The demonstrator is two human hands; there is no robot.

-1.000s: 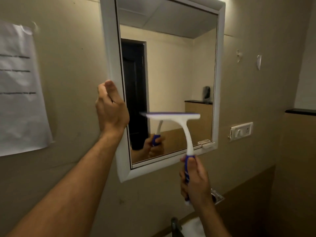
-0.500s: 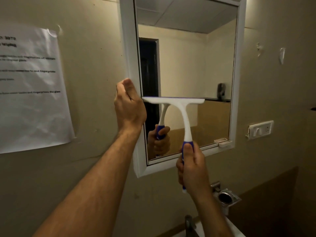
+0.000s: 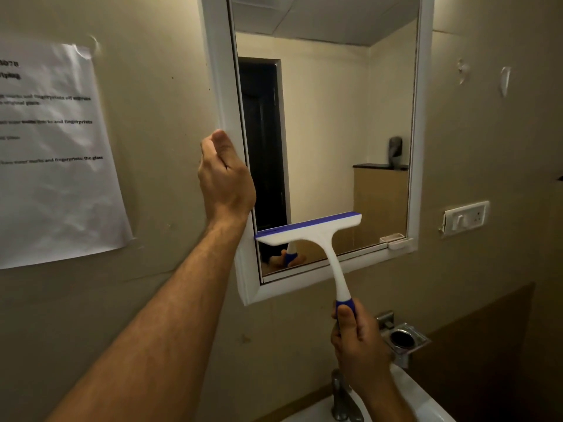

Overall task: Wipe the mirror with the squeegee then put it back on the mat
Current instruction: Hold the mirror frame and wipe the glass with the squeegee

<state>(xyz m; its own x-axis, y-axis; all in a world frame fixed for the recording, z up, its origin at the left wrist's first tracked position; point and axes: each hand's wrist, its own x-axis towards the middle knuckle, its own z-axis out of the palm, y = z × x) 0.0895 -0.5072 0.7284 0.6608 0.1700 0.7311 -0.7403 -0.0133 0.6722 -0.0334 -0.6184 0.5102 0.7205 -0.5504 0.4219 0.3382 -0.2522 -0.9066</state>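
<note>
A white-framed mirror (image 3: 423, 117) hangs on the beige wall. My left hand (image 3: 224, 181) grips the frame's left edge, fingers curled round it. My right hand (image 3: 358, 342) grips the blue handle of a white squeegee (image 3: 313, 236), whose blue rubber blade lies tilted against the lower left part of the glass, close to the bottom frame. The hand and handle show reflected in the glass. No mat is in view.
A printed paper sheet (image 3: 54, 153) is stuck to the wall at the left. A switch plate (image 3: 464, 217) sits right of the mirror. Below are a metal holder (image 3: 403, 338), a tap (image 3: 341, 397) and a white sink (image 3: 420, 400).
The squeegee blade has travelled down the glass from mid-height to near the bottom frame, and my right hand dropped with it. My left hand has stayed on the frame's left edge.
</note>
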